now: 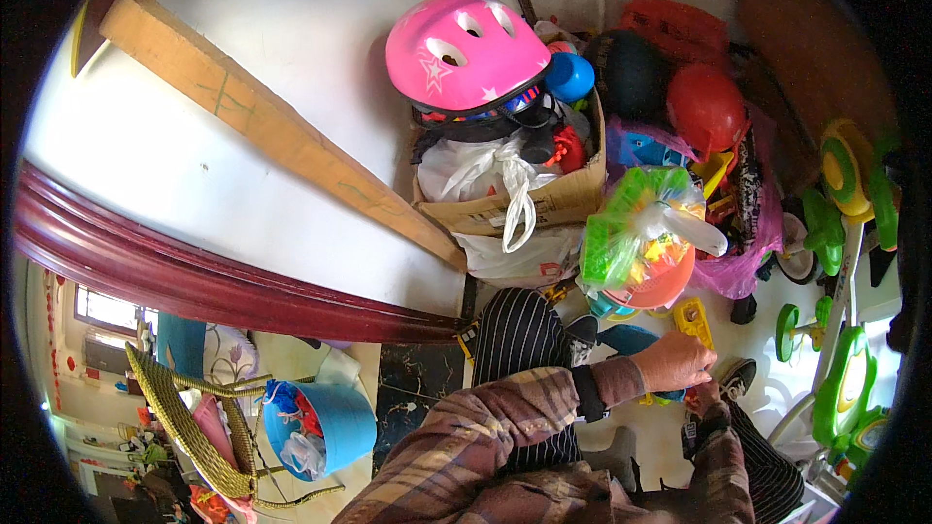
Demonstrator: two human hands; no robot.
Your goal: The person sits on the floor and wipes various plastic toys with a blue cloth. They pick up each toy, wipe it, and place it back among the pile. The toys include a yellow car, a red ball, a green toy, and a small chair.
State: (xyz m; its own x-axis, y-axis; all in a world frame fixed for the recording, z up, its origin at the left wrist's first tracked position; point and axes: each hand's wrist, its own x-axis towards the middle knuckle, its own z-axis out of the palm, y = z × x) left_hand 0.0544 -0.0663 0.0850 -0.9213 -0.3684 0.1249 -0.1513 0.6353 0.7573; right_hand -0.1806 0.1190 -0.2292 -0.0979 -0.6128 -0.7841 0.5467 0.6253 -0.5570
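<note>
Both hands are close together low on the right, above the pale floor. My left hand is curled, its fingertips near those of my right hand, which is partly hidden by its sleeve. Whether anything small is between them cannot be made out. Just beyond them lies a yellow plastic toy part, with a dark blue item to its left. Farther out, a clear plastic bag of colourful toys rests on a coral-coloured basket.
A pink helmet tops a full cardboard box. Right of it, a purple bag holds toys. A wooden beam leans on the wall. A blue bucket and wicker chair stand left; a green-and-white toy frame, right.
</note>
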